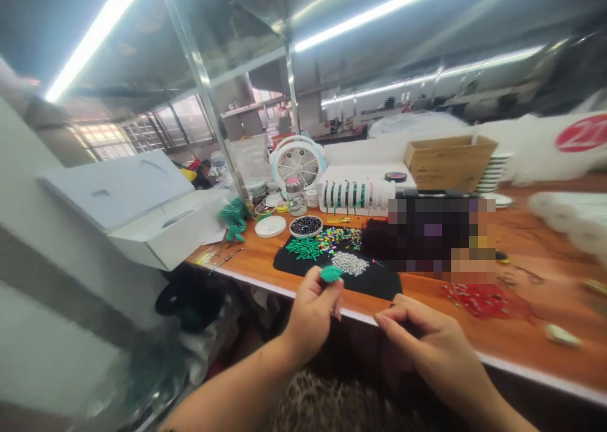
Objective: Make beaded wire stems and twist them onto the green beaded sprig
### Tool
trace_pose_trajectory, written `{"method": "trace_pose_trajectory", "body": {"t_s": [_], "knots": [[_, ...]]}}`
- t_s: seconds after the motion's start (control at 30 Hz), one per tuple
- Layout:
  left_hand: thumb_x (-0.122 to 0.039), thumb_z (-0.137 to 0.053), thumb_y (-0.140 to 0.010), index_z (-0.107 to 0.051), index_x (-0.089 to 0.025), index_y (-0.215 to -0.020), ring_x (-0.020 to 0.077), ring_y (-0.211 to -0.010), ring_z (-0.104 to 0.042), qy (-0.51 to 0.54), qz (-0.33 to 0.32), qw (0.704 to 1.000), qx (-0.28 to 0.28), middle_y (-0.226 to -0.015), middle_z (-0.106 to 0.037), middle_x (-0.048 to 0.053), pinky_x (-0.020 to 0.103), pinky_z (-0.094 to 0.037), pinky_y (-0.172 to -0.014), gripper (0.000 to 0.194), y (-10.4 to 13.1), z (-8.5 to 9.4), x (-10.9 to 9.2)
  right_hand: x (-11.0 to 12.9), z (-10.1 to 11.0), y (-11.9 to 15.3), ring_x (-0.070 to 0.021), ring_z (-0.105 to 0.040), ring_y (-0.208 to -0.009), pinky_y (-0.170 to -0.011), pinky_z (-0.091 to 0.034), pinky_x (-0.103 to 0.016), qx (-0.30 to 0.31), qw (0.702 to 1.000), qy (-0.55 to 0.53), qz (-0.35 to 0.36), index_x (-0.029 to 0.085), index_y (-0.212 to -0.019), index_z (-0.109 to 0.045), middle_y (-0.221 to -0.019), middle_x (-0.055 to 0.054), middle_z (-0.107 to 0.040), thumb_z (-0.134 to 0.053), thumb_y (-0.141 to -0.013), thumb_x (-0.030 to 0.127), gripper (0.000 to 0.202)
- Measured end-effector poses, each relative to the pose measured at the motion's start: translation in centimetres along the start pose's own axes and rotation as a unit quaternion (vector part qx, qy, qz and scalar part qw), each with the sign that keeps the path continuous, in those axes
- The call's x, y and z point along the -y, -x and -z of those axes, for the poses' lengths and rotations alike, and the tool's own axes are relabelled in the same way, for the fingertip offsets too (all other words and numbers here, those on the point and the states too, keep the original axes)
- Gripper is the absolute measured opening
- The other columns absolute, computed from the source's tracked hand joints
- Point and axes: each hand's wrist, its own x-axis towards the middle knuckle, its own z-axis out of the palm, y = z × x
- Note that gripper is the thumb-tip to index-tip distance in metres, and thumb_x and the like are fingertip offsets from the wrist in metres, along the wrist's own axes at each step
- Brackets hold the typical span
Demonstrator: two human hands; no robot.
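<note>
My left hand point(308, 318) is closed around a small bunched green piece point(331, 273), which looks beaded, above the front edge of the table. To its right, my right hand point(427, 334) has thumb and forefinger pinched together; whatever lies between them is too fine to make out. Just beyond the hands is a black mat point(379, 284). On it lie silver-grey beads point(349, 264), green tube-shaped beads point(304, 248) and mixed coloured beads point(332, 237). A round white dish point(306, 236) at the mat's back edge holds dark beads.
Spools point(351, 197) line a white box behind the mat, beside a fan point(298, 166) and a jar point(296, 203). Red netting point(484, 300) lies at right. A white carton point(156, 229) and green bundle point(233, 219) stand left. Pixelation hides an area at right.
</note>
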Motion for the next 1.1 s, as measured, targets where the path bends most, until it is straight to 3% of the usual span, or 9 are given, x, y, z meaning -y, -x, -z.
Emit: {"method": "trace_pose_trajectory", "body": {"t_s": [0.1, 0.17, 0.27, 0.33, 0.43, 0.57, 0.7, 0.83, 1.1], "knots": [[-0.039, -0.039, -0.081, -0.045, -0.022, -0.073, 0.0136, -0.056, -0.052, -0.091, -0.020, 0.989, -0.114, -0.057, -0.050, -0.004, 0.026, -0.043, -0.060, 0.020, -4.7, 5.2, 0.3, -0.6, 0.1, -0.2, -0.0155, -0.053, -0.058, -0.056, -0.039, -0.023, -0.030, 0.999, 0.011, -0.020, 0.020, -0.063, -0.061, -0.061, 0.001, -0.055, -0.054, -0.080, 0.045, 0.031], [-0.035, -0.052, -0.073, -0.052, -0.020, -0.067, 0.0173, -0.067, -0.057, -0.183, -0.008, 0.972, -0.149, -0.061, -0.057, -0.001, 0.029, -0.042, -0.066, 0.017, -8.2, 9.2, 1.0, -1.2, 0.0, -0.2, -0.0160, -0.054, -0.060, -0.057, -0.040, -0.023, -0.025, 0.999, 0.015, -0.035, 0.020, -0.063, -0.060, -0.061, 0.001, -0.056, -0.054, -0.080, 0.047, 0.032], [-0.032, -0.064, -0.070, -0.056, -0.017, -0.057, 0.0187, -0.068, -0.058, -0.325, 0.041, 0.935, -0.134, -0.058, -0.058, -0.001, 0.032, -0.042, -0.067, 0.021, -11.8, 13.4, 2.4, -1.8, -0.3, -0.3, -0.0165, -0.054, -0.061, -0.058, -0.040, -0.023, -0.031, 0.998, 0.019, -0.048, 0.020, -0.065, -0.060, -0.061, 0.001, -0.057, -0.052, -0.080, 0.048, 0.033], [-0.032, -0.063, -0.076, -0.059, -0.015, -0.064, 0.0162, -0.067, -0.058, -0.396, 0.067, 0.909, -0.108, -0.064, -0.060, -0.001, 0.033, -0.044, -0.069, 0.021, -12.6, 14.5, 3.2, -1.9, -0.5, -0.3, -0.0171, -0.055, -0.063, -0.060, -0.041, -0.023, -0.037, 0.998, 0.019, -0.055, 0.020, -0.067, -0.060, -0.063, 0.001, -0.059, -0.051, -0.080, 0.047, 0.032], [-0.031, -0.062, -0.076, -0.065, -0.016, -0.077, 0.0213, -0.079, -0.061, -0.474, 0.066, 0.873, -0.097, -0.074, -0.065, 0.004, 0.036, -0.044, -0.076, 0.015, -12.3, 14.1, 3.6, -1.7, -0.5, -0.3, -0.0178, -0.056, -0.066, -0.062, -0.041, -0.024, -0.032, 0.997, 0.012, -0.066, 0.020, -0.070, -0.061, -0.066, 0.001, -0.061, -0.052, -0.081, 0.047, 0.031], [-0.029, -0.051, -0.078, -0.068, -0.016, -0.095, 0.0308, -0.107, -0.052, -0.551, 0.016, 0.827, -0.114, -0.103, -0.064, 0.015, 0.039, -0.036, -0.091, 0.027, -11.6, 12.3, 3.2, -1.3, -0.3, -0.4, -0.0184, -0.056, -0.067, -0.063, -0.041, -0.025, -0.024, 0.998, 0.004, -0.064, 0.019, -0.070, -0.061, -0.066, 0.000, -0.061, -0.052, -0.081, 0.045, 0.030], [-0.028, -0.053, -0.072, -0.071, -0.014, -0.078, 0.0320, -0.096, -0.058, -0.598, 0.021, 0.799, -0.059, -0.092, -0.068, 0.016, 0.036, -0.041, -0.082, 0.024, -12.3, 10.9, 3.2, -1.0, -0.1, -0.4, -0.0187, -0.057, -0.068, -0.064, -0.041, -0.026, -0.016, 0.999, 0.001, -0.049, 0.019, -0.070, -0.061, -0.068, -0.001, -0.062, -0.052, -0.082, 0.042, 0.028], [-0.027, -0.052, -0.070, -0.070, -0.009, -0.075, 0.0339, -0.089, -0.061, -0.622, 0.047, 0.781, -0.033, -0.086, -0.069, 0.021, 0.035, -0.043, -0.072, 0.025, -13.5, 10.4, 3.2, -0.9, -0.1, -0.5, -0.0183, -0.057, -0.067, -0.064, -0.041, -0.027, -0.017, 0.999, -0.011, -0.036, 0.018, -0.068, -0.061, -0.067, -0.001, -0.062, -0.052, -0.083, 0.038, 0.026], [-0.034, -0.055, -0.068, -0.069, -0.014, -0.070, 0.0321, -0.082, -0.063, -0.614, 0.054, 0.788, -0.017, -0.073, -0.070, 0.015, 0.031, -0.042, -0.065, 0.025, -14.3, 10.1, 2.5, -0.6, -0.3, -1.1, -0.0153, -0.055, -0.065, -0.063, -0.040, -0.025, -0.025, 0.999, -0.013, -0.023, 0.017, -0.067, -0.060, -0.066, 0.000, -0.060, -0.054, -0.081, 0.026, 0.018]]}}
